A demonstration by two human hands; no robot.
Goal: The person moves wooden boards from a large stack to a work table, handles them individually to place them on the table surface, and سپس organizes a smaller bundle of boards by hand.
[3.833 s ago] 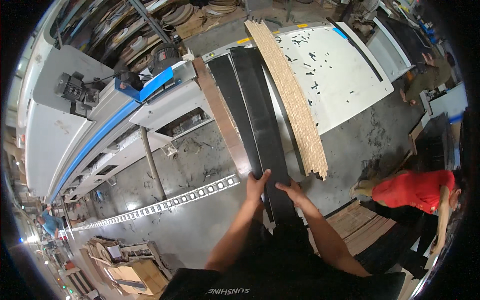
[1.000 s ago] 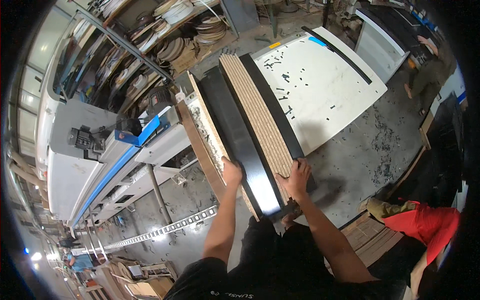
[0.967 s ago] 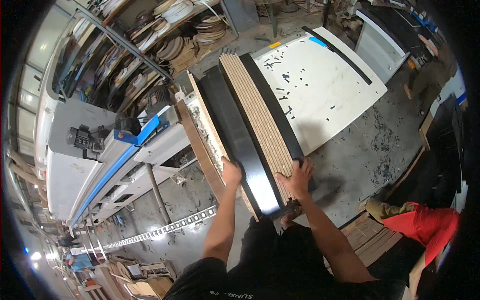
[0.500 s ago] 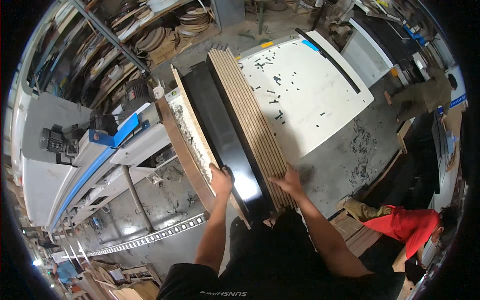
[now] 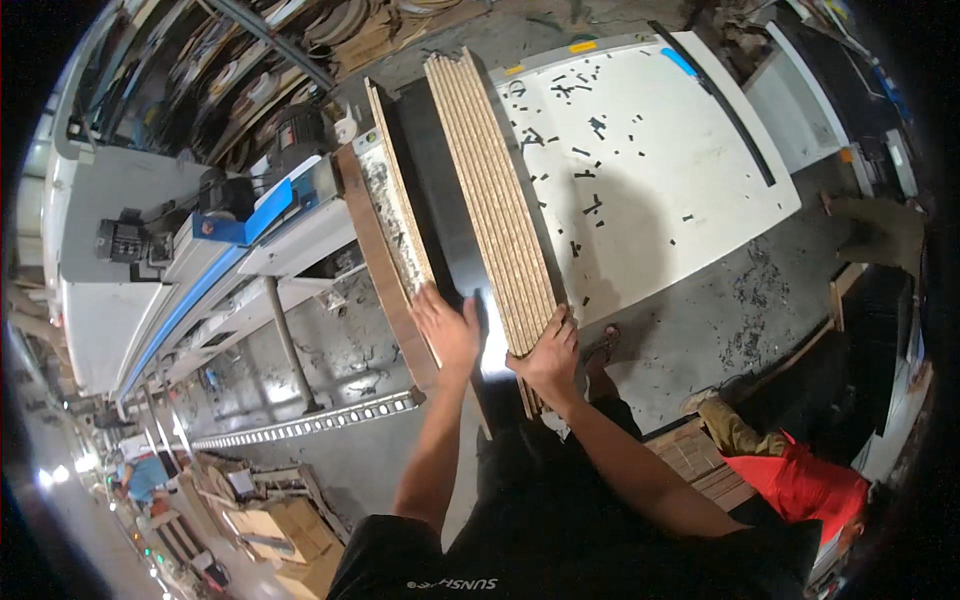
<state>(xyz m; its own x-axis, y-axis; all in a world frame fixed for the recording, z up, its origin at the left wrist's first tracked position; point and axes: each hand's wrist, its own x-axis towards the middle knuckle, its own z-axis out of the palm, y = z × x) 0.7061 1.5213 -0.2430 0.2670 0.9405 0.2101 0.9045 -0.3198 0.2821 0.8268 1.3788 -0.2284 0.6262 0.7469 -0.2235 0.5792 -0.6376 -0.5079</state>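
A bundle of long boards stands on edge in front of me: a stack of pale chipboard strips (image 5: 495, 200), a glossy black panel (image 5: 440, 190) beside them, and a brown-edged board (image 5: 385, 270) at the left. My left hand (image 5: 445, 330) lies flat with spread fingers on the near end of the black panel. My right hand (image 5: 548, 352) grips the near end of the chipboard strips from the right side. The boards' far ends reach toward the white table.
A large white work table (image 5: 650, 170) with small black slots lies to the right. A long machine with a blue rail (image 5: 215, 260) runs along the left. A person in red (image 5: 800, 480) crouches at the lower right. Stacked boards (image 5: 270, 520) lie lower left.
The boards have moved further from the low angle seen before and now stand closer and more upright. My hands have shifted along with their near ends.
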